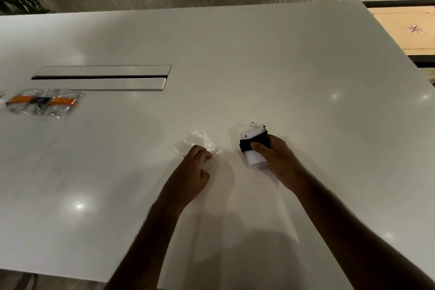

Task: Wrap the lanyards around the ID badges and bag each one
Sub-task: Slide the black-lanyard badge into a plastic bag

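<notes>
My right hand (274, 160) grips a white ID badge (253, 161) with a black lanyard (255, 142) wound around its middle; a metal ring sticks out at its far end. To its left lies a clear plastic bag (200, 142) on the white table (235, 66), and my left hand (194, 172) pinches the bag's near edge with curled fingers. The bag looks empty and crumpled.
At the far left lie bagged badges (44, 102) with orange and black lanyards inside clear plastic. Behind them a long cable slot (101, 77) is set into the tabletop. The table's right edge runs diagonally, with a patterned floor beyond.
</notes>
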